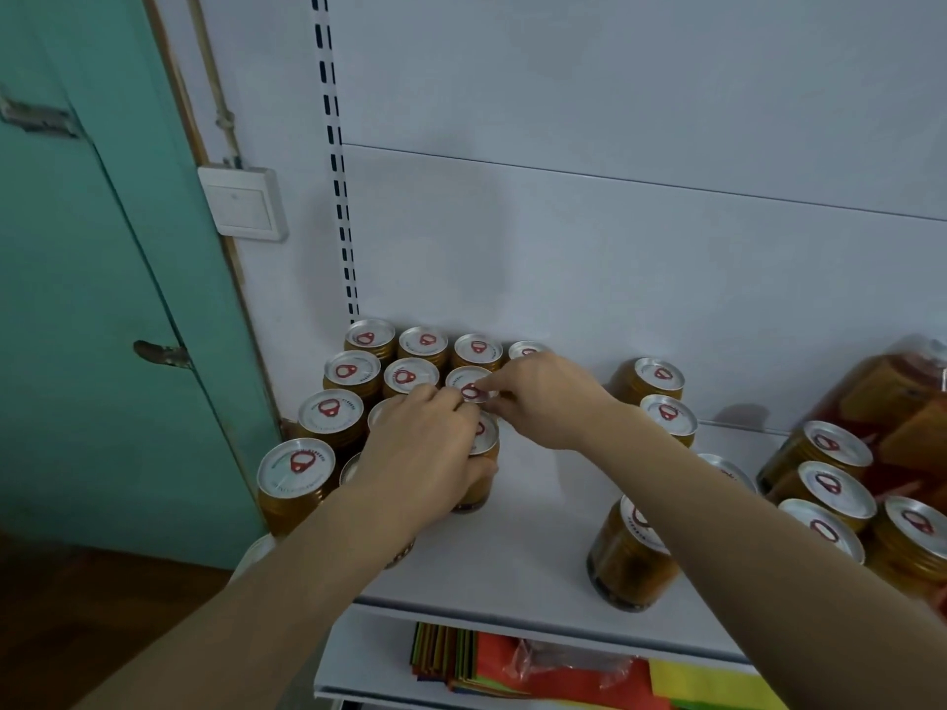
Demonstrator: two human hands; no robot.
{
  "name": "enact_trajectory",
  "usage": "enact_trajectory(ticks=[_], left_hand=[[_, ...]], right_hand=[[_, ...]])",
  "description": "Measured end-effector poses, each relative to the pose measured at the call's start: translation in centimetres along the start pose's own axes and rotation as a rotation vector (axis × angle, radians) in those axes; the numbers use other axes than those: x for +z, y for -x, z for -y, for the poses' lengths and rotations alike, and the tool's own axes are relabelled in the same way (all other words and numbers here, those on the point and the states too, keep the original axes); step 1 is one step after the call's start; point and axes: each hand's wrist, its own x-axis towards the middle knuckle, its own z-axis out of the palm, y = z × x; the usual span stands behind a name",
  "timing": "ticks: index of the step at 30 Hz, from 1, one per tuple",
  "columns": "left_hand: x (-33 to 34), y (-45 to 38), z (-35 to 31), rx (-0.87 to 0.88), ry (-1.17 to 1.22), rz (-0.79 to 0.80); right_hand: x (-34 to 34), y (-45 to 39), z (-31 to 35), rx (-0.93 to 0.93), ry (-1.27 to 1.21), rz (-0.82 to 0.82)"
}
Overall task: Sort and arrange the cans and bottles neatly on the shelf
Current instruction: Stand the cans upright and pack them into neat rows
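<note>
**shelfwatcher:** Left hand (pixel 420 448) is wrapped round the side of one orange can (pixel 481 468), thumb on the body, fingers curled over the rim. That can stands upright at the right edge of the packed block near the shelf's (pixel 543 535) left end. Right hand (pixel 543 397) reaches in from the other side and its fingertips (pixel 487 394) pinch the rim of the neighbouring can (pixel 469 384), one row further back.

**tinstacker:** What do the cans look like?

**shelfwatcher:** All the same kind: short, amber-orange bodies, silver lids with a red ring pull and small print round the edge. Can't read the print, too blurry.

**tinstacker:** And the rest of them?

**shelfwatcher:** The packed block (pixel 353 371) runs in tight rows from the back panel toward the front-left corner, cans touching each other. A few in the middle are hidden under the left arm. Well apart to the right, two loose cans (pixel 661 397) stand one behind the other near the back. Another can (pixel 628 550) sits alone near the front edge, partly behind the right forearm. At the right end there's a second cluster (pixel 830 484), less tidy, with a big clear bottle (pixel 891 397) of reddish-orange stuff lying behind it.

**tinstacker:** Anything off the shelf?

**shelfwatcher:** Lower shelf has coloured paper sheets (pixel 461 658) and a clear plastic wrapper. To the left, a white wall switch (pixel 243 202) and a teal door (pixel 92 299).
</note>
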Motion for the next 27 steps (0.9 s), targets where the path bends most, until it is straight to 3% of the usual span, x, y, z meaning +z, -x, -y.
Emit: enact_trajectory(ticks=[12, 17, 23, 27], left_hand=[[-0.1, -0.5, -0.7, 0.105, 0.034, -0.048], [-0.6, -0.3, -5.5, 0.263, 0.239, -0.09], [0.6, -0.4, -10.3, 0.422, 0.314, 0.059], [1.5, 0.2, -11.7, 0.447, 0.289, 0.105]], right_hand=[[-1.5, 2.9, -1.5, -0.025, 0.007, -0.047], [-3.1, 8.1, -6.0, 0.214, 0.028, -0.142], [-2.9, 13.9, -10.0, 0.538, -0.007, -0.094], [-2.3, 13.8, -10.6, 0.54, -0.008, 0.02]])
